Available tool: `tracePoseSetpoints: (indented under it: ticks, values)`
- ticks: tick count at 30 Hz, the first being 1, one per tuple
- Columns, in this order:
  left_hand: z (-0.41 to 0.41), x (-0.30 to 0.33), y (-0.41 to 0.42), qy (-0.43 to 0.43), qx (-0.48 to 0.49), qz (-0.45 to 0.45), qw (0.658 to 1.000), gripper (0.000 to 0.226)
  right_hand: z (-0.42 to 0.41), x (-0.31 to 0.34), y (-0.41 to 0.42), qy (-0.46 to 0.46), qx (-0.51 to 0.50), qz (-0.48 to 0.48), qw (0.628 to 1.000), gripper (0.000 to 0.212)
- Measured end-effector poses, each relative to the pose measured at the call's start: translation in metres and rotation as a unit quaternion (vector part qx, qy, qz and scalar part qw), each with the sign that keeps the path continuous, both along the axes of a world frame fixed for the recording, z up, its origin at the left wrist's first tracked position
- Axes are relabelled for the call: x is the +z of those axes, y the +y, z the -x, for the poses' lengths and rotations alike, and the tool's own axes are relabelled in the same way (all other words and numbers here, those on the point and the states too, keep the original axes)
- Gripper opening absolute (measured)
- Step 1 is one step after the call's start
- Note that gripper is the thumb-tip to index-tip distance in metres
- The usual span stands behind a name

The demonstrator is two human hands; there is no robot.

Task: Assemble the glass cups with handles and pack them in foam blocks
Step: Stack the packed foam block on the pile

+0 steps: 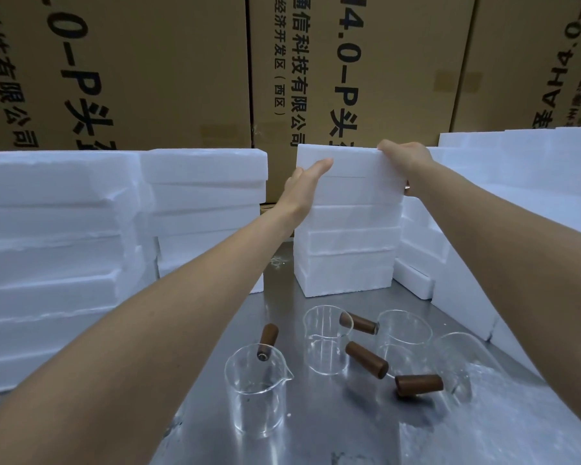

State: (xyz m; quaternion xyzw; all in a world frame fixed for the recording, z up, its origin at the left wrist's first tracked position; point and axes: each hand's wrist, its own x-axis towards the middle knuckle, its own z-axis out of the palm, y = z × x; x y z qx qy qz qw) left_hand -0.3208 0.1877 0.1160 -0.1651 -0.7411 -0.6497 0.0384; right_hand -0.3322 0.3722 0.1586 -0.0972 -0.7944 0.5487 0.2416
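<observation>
The left hand [304, 186] lies flat against the top foam block [349, 174] of the middle stack; the right hand [405, 159] grips its far corner. The glass cups [329, 344] stand below both forearms (handles fitted), so a jerked lift could topple lower blocks onto them.

I hold the top foam block [349, 172] between my left hand [304, 186] and right hand [405, 159], atop its stack. Four glass cups [327, 344] stand nearer me below; cardboard boxes [182, 72] rise behind the grip.
</observation>
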Motion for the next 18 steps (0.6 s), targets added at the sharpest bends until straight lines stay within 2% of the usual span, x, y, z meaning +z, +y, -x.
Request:
tracePoseSetpoints:
  ticks: [1, 4, 10, 15, 18]
  values:
    - [0.0, 0.0, 0.0, 0.0, 0.0, 0.001, 1.0, 0.065, 0.001, 0.001, 0.0, -0.004, -0.003, -0.005, 1.0, 0.043]
    - [-0.004, 0.001, -0.001, -0.004, -0.009, 0.001, 1.0, 0.061, 0.001, 0.007, 0.0, -0.022, -0.029, -0.045, 0.998, 0.038]
    - [-0.018, 0.003, -0.001, 0.007, -0.017, 0.007, 1.0, 0.056, -0.006, 0.013, -0.008, -0.001, -0.126, -0.227, 0.966, 0.034]
    - [-0.034, 0.01, -0.006, 0.01, -0.017, 0.002, 1.0, 0.054, -0.017, 0.02, -0.015, 0.033, -0.124, -0.229, 0.965, 0.052]
    - [-0.046, 0.014, -0.011, 0.005, -0.001, -0.006, 1.0, 0.062, -0.034, 0.024, -0.022, 0.074, -0.133, -0.214, 0.965, 0.051]
